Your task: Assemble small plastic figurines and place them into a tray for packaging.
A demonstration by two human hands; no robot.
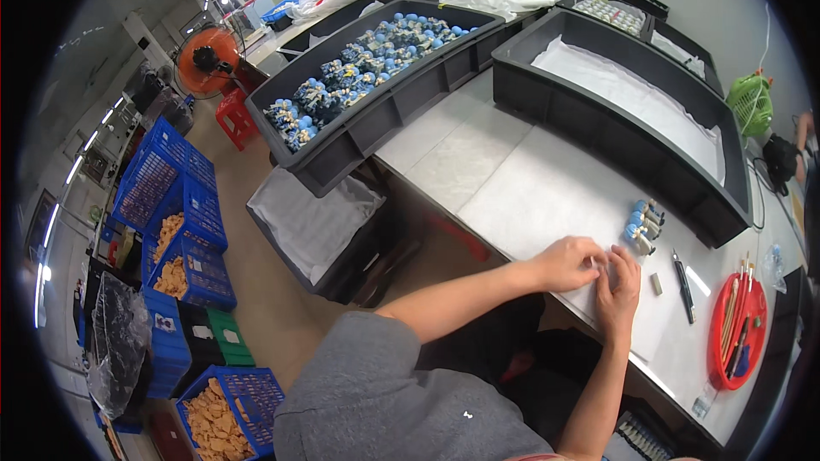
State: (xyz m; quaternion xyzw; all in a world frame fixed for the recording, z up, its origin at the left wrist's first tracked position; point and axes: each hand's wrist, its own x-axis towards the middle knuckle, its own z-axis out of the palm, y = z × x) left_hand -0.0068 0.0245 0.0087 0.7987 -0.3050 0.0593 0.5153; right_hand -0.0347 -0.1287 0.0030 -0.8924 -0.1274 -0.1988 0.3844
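Above the near edge of the white-covered table (pixel 530 192), my left hand (pixel 565 265) and my right hand (pixel 620 290) meet with fingertips pinched together. Something small and pale sits between the fingers, mostly hidden, so its kind cannot be made out. Just beyond my right hand, several small blue-and-cream figurines (pixel 636 229) lie in a cluster on the white sheet. To the right of my hands are a small grey block (pixel 656 284) and a black pen-like tool (pixel 683 287).
A red oval tray (pixel 724 358) holds brushes and tools at right. One grey bin (pixel 410 90) is full of blue figurines; another grey bin (pixel 623 124) has white lining. Blue crates (pixel 205 277) with orange-tan pieces stand on the floor left, near an orange fan (pixel 207 60).
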